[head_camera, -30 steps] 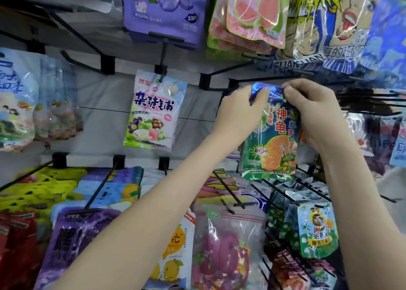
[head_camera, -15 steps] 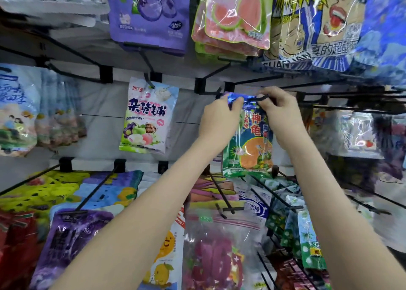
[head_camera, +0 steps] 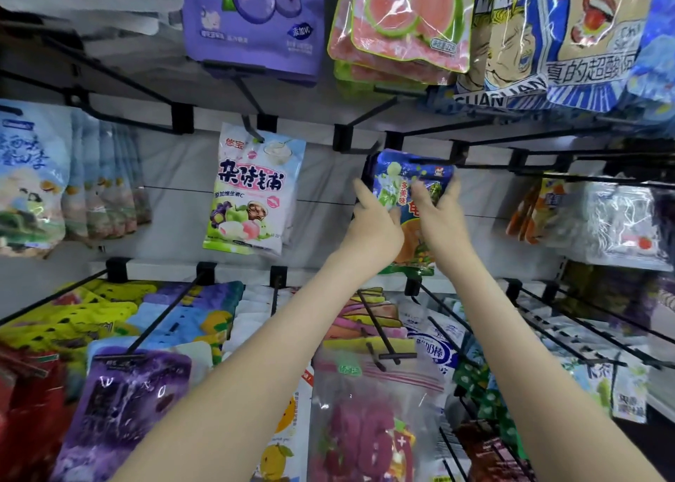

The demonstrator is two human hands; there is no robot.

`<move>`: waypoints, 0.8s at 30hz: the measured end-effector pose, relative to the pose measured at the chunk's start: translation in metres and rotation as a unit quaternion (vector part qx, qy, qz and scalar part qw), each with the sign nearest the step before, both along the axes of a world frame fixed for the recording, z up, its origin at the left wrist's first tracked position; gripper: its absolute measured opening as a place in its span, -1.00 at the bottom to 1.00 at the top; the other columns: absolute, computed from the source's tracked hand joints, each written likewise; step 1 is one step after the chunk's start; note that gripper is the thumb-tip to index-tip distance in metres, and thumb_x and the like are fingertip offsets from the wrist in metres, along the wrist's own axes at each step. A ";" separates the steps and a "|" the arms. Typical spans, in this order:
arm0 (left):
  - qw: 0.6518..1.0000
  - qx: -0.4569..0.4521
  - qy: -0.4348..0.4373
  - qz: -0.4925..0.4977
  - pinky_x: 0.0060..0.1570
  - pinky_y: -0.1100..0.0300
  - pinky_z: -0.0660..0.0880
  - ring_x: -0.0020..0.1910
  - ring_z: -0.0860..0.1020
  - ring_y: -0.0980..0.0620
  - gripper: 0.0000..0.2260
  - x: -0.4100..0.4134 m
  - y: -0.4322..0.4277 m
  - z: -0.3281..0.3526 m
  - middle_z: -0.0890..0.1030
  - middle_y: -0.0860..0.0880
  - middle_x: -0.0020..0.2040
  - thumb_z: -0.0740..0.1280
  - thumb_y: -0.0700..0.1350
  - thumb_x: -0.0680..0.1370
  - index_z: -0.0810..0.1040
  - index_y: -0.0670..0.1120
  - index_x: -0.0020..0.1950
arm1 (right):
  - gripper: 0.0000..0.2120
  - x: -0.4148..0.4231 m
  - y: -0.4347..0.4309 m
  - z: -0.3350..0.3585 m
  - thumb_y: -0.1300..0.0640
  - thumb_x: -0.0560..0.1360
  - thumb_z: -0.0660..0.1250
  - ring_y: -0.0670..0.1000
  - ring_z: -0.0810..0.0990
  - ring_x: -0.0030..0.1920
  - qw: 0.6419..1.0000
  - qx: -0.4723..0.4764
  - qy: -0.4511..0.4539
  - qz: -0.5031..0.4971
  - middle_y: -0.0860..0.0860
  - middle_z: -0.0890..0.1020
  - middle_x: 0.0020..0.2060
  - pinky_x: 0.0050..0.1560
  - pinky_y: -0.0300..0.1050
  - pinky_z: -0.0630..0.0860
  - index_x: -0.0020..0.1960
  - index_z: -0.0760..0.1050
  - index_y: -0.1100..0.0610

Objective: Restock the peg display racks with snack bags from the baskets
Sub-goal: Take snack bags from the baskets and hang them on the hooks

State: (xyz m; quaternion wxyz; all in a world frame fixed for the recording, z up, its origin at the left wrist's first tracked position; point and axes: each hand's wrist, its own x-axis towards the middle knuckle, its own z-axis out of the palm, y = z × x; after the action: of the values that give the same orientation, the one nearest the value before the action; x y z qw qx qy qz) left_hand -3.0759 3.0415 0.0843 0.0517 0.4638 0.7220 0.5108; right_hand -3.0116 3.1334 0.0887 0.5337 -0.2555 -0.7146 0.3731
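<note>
Overhead, black pegs (head_camera: 369,114) crowd the blue bag (head_camera: 409,173) both hands (head_camera: 376,224) (head_camera: 443,218) grip.

There's the blue-topped plastic snack bag (head_camera: 409,169), green below with an orange fruit print. Next, a white-and-pink flat pouch (head_camera: 252,189), bold dark lettering. And a purple blueberry-printed pouch (head_camera: 252,18).

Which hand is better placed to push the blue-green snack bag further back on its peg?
Right, probably: the right hand lies across the front middle of the snack bag, while the left hand grips only its left edge.
</note>
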 end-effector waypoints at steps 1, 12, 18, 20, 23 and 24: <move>1.000 0.005 0.001 0.000 0.29 -0.07 0.36 0.35 0.38 -0.22 -0.32 0.000 0.000 0.000 0.15 -0.26 0.52 0.10 -0.04 0.66 -0.35 -0.16 0.53 | -0.38 0.000 0.001 0.000 0.03 0.61 0.22 -0.04 0.48 0.14 1.000 0.006 0.000 -0.005 -0.01 0.50 0.23 0.06 -0.28 0.36 0.55 0.00 0.12; 0.972 0.024 0.232 0.031 0.42 -0.09 0.18 0.51 0.05 -0.27 -0.39 -0.001 -0.022 -0.022 -0.16 -0.20 0.57 0.14 -0.12 0.64 -0.16 -0.06 0.58 | -0.32 0.019 -0.031 -0.023 0.26 0.50 0.34 0.07 0.26 0.34 0.965 0.208 -0.022 -0.157 0.19 0.32 0.38 0.24 -0.43 0.04 0.51 0.07 0.28; 0.957 0.105 0.265 0.045 0.38 0.03 0.25 0.45 0.25 -0.17 -0.55 0.035 -0.094 -0.074 0.16 -0.20 0.53 0.15 -0.17 0.62 0.21 -0.18 0.51 | -0.66 0.066 -0.100 -0.084 0.22 0.57 0.19 -0.01 0.49 0.17 0.959 0.275 -0.033 -0.058 -0.10 0.45 0.14 0.19 -0.14 0.43 0.34 0.39 0.18; 0.952 0.133 0.269 0.058 0.28 0.07 0.36 0.34 0.40 -0.13 -0.62 0.052 -0.123 -0.113 0.36 -0.18 0.43 0.14 -0.16 0.60 0.36 -0.21 0.41 | -0.74 0.091 -0.119 -0.111 0.21 0.57 0.17 -0.04 0.52 0.08 0.948 0.314 -0.052 -0.016 -0.08 0.49 0.06 0.14 -0.23 0.43 0.22 0.47 0.22; 0.960 0.104 0.251 0.067 0.26 0.14 0.39 0.27 0.46 -0.06 -0.68 0.086 -0.164 -0.193 0.50 -0.16 0.28 0.20 -0.19 0.58 0.47 -0.24 0.32 | -0.77 0.125 -0.142 -0.179 0.22 0.57 0.16 -0.12 0.48 0.00 0.945 0.298 -0.093 0.095 -0.06 0.50 -0.03 0.11 -0.41 0.35 0.13 0.51 0.25; 0.966 0.084 0.233 0.072 0.25 0.15 0.40 0.24 0.48 -0.06 -0.70 0.099 -0.176 -0.226 0.53 -0.16 0.24 0.20 -0.20 0.58 0.49 -0.25 0.29 | -0.78 0.134 -0.149 -0.211 0.20 0.57 0.17 -0.13 0.47 -0.01 0.946 0.267 -0.125 0.137 -0.06 0.50 -0.04 0.09 -0.41 0.35 0.14 0.50 0.23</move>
State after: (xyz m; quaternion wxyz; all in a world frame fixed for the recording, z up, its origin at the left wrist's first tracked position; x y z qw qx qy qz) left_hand -2.9773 2.8653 -0.1416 -0.1943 0.5200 0.6997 0.4497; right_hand -2.8772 2.9846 -0.1227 0.4327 -0.0476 -0.8771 0.2028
